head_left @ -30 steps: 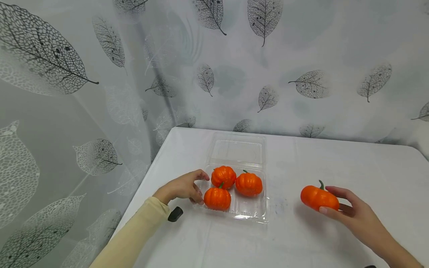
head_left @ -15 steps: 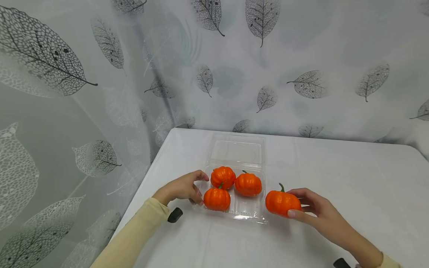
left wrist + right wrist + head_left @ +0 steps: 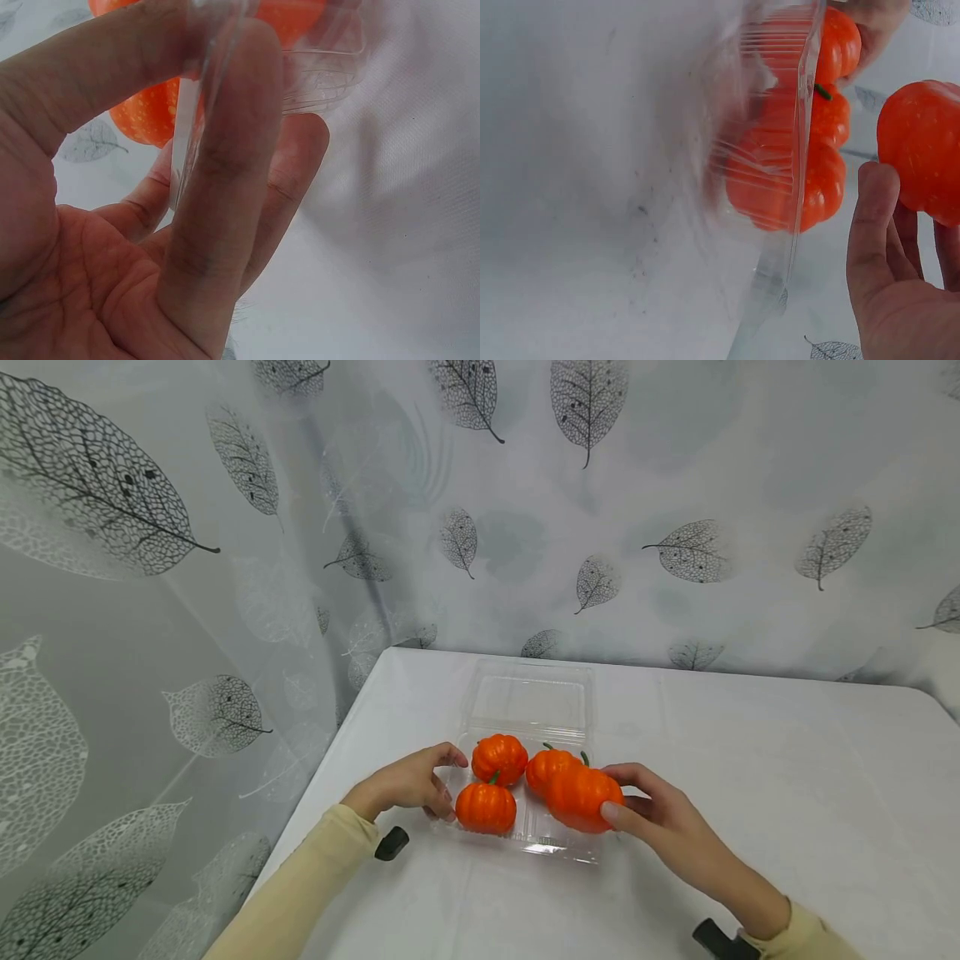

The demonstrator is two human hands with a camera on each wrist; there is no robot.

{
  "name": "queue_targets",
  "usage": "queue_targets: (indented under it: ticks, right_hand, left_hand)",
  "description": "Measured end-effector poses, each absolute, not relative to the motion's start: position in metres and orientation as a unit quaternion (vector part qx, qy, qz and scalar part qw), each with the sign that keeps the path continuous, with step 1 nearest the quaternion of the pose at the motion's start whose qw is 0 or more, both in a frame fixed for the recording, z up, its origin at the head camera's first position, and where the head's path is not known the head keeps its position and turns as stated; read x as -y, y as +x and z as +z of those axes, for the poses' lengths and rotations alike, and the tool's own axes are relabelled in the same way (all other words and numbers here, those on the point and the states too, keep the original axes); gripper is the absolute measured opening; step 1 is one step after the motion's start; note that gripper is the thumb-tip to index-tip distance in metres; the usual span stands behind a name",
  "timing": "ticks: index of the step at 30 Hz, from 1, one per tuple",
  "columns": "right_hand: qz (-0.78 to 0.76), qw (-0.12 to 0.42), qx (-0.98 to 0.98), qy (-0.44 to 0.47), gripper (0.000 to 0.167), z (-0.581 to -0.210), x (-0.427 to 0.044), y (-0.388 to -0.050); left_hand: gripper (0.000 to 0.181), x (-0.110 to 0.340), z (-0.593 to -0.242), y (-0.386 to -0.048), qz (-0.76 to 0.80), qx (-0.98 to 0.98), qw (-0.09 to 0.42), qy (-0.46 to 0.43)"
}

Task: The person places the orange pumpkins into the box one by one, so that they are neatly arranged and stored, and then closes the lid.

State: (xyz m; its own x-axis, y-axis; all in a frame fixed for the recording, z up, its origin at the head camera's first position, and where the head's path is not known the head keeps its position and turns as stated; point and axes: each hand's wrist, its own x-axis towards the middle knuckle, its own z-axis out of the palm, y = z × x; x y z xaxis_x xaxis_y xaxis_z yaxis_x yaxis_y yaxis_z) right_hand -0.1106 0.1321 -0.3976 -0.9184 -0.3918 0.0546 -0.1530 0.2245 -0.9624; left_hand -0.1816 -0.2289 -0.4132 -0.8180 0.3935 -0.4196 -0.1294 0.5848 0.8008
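An orange toy pumpkin (image 3: 583,800) with a green stem is gripped by my right hand (image 3: 667,814), thumb at its near side. It hangs over the right part of a clear plastic clamshell box (image 3: 558,849), overlapping one pumpkin (image 3: 546,768) inside. Two more pumpkins sit in the box's left half, one at the back (image 3: 499,758) and one in front (image 3: 485,810). My left hand (image 3: 408,779) pinches the box's left wall; the left wrist view shows fingers (image 3: 225,172) on both sides of the clear plastic. In the right wrist view the held pumpkin (image 3: 926,150) appears above the rim.
The box's lid (image 3: 531,697) lies folded back flat behind it. All this stands on a table with a white cover (image 3: 787,760). A leaf-print curtain (image 3: 675,460) hangs behind the table's back edge and along the left side.
My right hand has carried its pumpkin leftward from the table's right side to over the box. The left hand, the box and the pumpkins inside have stayed in place.
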Motion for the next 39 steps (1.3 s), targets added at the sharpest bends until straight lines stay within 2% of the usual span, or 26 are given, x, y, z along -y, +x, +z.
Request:
queue_targets:
  ticks: [12,28,39]
  right_hand:
    - [-0.473,0.011,-0.863,-0.176,0.04,-0.412,-0.116,-0.113]
    - [-0.338,-0.087,-0.907,-0.234,0.045,-0.428,-0.098,-0.111]
    - [-0.243,-0.123,-0.93,-0.247,0.043,-0.435,-0.091,-0.111]
  left_hand:
    - [0.067,0.229,-0.414,-0.182,0.443,-0.845,0.288,0.08]
    - [0.068,0.229,-0.414,-0.182,0.443,-0.843,0.293,0.08]
    - [0.067,0.231,-0.416,-0.183,0.449,-0.84,0.293,0.083]
